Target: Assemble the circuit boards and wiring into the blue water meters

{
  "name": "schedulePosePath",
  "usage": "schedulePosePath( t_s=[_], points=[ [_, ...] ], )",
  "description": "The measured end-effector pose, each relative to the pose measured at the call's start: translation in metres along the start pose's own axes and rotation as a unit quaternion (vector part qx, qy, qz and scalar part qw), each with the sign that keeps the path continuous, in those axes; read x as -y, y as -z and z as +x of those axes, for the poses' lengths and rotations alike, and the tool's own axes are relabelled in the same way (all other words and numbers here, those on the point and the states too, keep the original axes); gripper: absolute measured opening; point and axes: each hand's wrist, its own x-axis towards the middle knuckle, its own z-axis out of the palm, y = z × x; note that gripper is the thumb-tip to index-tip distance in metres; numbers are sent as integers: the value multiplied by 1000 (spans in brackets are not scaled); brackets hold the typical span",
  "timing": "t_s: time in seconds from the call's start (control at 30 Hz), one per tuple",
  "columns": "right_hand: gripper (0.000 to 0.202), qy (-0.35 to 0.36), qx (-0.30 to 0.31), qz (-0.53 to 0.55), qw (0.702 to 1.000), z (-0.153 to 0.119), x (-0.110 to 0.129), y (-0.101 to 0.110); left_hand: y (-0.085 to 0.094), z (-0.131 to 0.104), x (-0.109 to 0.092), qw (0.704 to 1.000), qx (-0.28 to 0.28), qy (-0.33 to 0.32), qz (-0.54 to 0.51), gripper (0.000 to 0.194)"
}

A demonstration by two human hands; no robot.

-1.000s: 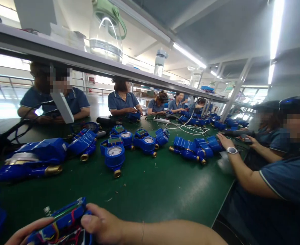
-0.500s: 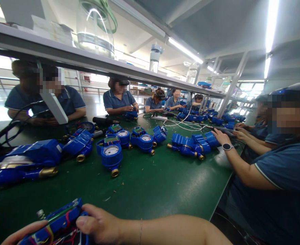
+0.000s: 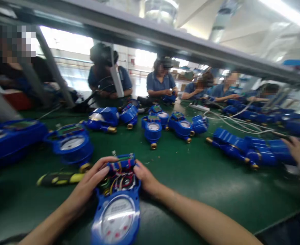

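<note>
A blue water meter lies in front of me on the bench, its round white dial facing up. Its far end is open, with coloured wires and a dark part exposed inside. My left hand curls its fingers round the left side of the meter's raised blue display module. On the module's right side, my right hand grips with thumb and fingers. A green strip, perhaps a circuit board, shows along the module's top. Beside my left hand lies a yellow-and-black screwdriver-like tool, its right end hidden.
More blue water meters stand across the green bench, several with brass ends. At right, a co-worker's hand touches meters lying in a row. White cables run behind them. An overhead shelf crosses the view; co-workers sit opposite.
My view has swung left and down, so the held meter and both hands now appear nearer the middle. The yellow-and-black tool has come into view. Both hands still grip the meter's module.
</note>
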Motion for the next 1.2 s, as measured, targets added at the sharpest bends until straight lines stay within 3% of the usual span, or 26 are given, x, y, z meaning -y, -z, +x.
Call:
schedulePosePath(
  t_s=[0.2,0.37,0.83,1.2],
  points=[
    [51,-21,19,15,999,6,-3,7,19,5,17,999,-28,12,-12,34],
    [45,-25,8,-9,1000,3,-1,8,20,6,19,1000,-7,1,-15,29],
    [60,-38,10,-2,999,1,5,2,19,6,17,1000,0,-13,-10,26],
    [42,-15,34,0,999,3,-2,9,18,7,16,1000,14,-5,-16,22]
  ],
)
